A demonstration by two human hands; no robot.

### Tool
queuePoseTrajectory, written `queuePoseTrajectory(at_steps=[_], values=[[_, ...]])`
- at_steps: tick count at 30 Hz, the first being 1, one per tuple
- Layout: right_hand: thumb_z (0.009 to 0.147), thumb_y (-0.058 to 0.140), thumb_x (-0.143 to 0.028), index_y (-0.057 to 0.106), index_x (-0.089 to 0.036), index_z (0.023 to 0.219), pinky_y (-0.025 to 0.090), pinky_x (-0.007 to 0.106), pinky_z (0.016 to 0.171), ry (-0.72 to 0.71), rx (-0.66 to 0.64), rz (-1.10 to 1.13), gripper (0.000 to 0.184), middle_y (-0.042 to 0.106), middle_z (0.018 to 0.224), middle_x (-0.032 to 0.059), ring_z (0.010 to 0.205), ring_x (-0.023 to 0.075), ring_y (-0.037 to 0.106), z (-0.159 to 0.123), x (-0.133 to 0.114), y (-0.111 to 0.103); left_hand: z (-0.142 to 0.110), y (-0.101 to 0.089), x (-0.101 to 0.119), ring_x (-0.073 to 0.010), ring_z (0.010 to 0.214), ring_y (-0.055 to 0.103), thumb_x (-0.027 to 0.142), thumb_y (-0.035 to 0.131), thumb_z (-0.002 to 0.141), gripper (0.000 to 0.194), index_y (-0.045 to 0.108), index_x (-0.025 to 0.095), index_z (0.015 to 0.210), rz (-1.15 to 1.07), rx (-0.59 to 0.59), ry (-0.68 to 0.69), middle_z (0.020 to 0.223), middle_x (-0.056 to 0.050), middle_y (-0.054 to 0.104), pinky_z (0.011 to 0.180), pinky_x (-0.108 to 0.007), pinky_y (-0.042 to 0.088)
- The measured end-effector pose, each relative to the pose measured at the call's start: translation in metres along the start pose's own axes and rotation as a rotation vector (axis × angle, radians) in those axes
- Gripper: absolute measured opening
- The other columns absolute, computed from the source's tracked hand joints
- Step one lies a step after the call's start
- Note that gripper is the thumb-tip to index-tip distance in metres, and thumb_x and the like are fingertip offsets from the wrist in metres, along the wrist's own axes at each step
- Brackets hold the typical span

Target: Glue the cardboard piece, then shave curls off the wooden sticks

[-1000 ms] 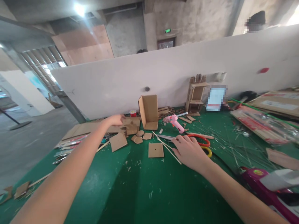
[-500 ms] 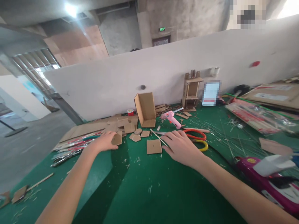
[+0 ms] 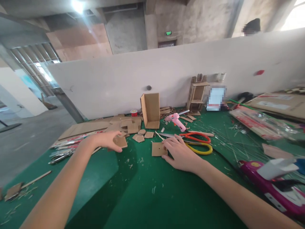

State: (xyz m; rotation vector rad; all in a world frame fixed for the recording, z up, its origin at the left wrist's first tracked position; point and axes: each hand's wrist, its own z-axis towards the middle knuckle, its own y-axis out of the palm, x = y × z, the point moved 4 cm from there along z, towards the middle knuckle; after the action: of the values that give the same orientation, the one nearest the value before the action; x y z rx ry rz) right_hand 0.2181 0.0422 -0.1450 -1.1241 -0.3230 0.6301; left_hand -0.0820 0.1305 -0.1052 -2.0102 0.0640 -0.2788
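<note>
My left hand point(image 3: 105, 141) is open at the left, thumb and fingers apart around the near side of a small cardboard piece point(image 3: 123, 142). Fingers of my right hand point(image 3: 179, 154) are closed on the right edge of a cardboard square point(image 3: 156, 149) with a small dark hole; the thumb is at its lower corner. Behind that hand lies a thin wooden stick point(image 3: 159, 135), partly hidden by the fingers. Scissors point(image 3: 199, 148) with orange and yellow handles rest just beyond the right hand. Several small cardboard cutouts point(image 3: 138, 138) lie between the hands, farther back.
A folded cardboard box point(image 3: 152, 109) stands by the white partition point(image 3: 114, 86). Right of it are a pink glue gun point(image 3: 178, 122), a cardboard shelf model point(image 3: 197, 95) and a lit screen point(image 3: 216, 98). A magenta power strip point(image 3: 259, 181) sits at right; packaged tools point(image 3: 73, 143) lie left.
My right hand has moved left from beside the stick onto the cardboard square. My left hand's thumb and fingers have spread around the small cardboard piece. The view has shifted slightly.
</note>
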Motion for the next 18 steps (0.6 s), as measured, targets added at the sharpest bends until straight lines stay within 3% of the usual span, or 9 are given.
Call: queuePoseTrajectory(at_steps=[3, 5, 9, 13, 15, 18], values=[[0.08, 0.049, -0.042, 0.052, -0.021, 0.098, 0.022, 0.048, 0.098, 0.023, 0.006, 0.001, 0.027, 0.057, 0.103, 0.0067, 0.103, 0.0223, 0.044, 0.001, 0.002, 0.0, -0.001, 0.006, 0.009, -0.0261, 0.085, 0.064, 0.059, 0.067, 0.05, 0.1, 0.027, 0.028, 0.136, -0.034, -0.127, 0.048, 0.132, -0.013, 0.045, 0.069, -0.03, 0.047], [0.078, 0.05, -0.043, 0.051, -0.022, 0.106, 0.023, 0.048, 0.097, 0.037, 0.019, 0.012, 0.035, 0.056, 0.107, 0.0076, 0.103, 0.0237, 0.043, 0.003, 0.004, 0.0, 0.002, 0.006, 0.01, -0.028, 0.098, 0.06, 0.06, 0.067, 0.05, 0.096, 0.035, 0.026, 0.134, 0.018, -0.106, 0.079, 0.131, -0.011, 0.047, 0.074, -0.029, 0.047], [0.076, 0.053, -0.045, 0.049, -0.022, 0.11, 0.029, 0.045, 0.094, 0.066, 0.027, 0.047, 0.042, 0.054, 0.109, 0.0079, 0.102, 0.024, 0.043, 0.005, 0.008, 0.001, 0.012, -0.003, 0.005, -0.0281, 0.098, 0.058, 0.06, 0.055, 0.066, 0.065, 0.052, 0.025, 0.12, 0.134, 0.214, 0.065, 0.114, -0.01, 0.06, 0.072, -0.03, 0.046], [0.072, 0.057, -0.042, 0.048, -0.022, 0.11, 0.035, 0.044, 0.091, 0.07, 0.048, 0.102, 0.044, 0.051, 0.111, 0.0087, 0.104, 0.0244, 0.044, 0.007, 0.006, 0.001, 0.017, -0.004, 0.011, -0.0334, 0.115, 0.043, 0.049, 0.037, 0.082, 0.054, 0.04, 0.019, 0.127, 0.181, 0.542, 0.009, 0.125, -0.016, 0.048, 0.088, -0.041, 0.037], [0.073, 0.057, -0.04, 0.047, -0.022, 0.113, 0.037, 0.044, 0.09, 0.059, 0.073, 0.129, 0.045, 0.049, 0.114, 0.0095, 0.108, 0.0247, 0.044, 0.007, 0.004, 0.0, 0.022, 0.001, 0.021, -0.0324, 0.12, 0.037, 0.046, 0.034, 0.085, 0.053, 0.034, 0.02, 0.131, 0.187, 0.649, 0.013, 0.128, -0.015, 0.045, 0.093, -0.042, 0.032], [0.076, 0.055, -0.036, 0.045, -0.022, 0.116, 0.038, 0.042, 0.091, 0.007, 0.101, 0.15, 0.043, 0.048, 0.118, 0.0097, 0.111, 0.0234, 0.044, 0.008, -0.003, -0.002, 0.032, 0.009, 0.033, -0.0325, 0.116, 0.04, 0.046, 0.036, 0.085, 0.052, 0.033, 0.02, 0.13, 0.174, 0.728, 0.007, 0.123, -0.014, 0.05, 0.092, -0.042, 0.033]])
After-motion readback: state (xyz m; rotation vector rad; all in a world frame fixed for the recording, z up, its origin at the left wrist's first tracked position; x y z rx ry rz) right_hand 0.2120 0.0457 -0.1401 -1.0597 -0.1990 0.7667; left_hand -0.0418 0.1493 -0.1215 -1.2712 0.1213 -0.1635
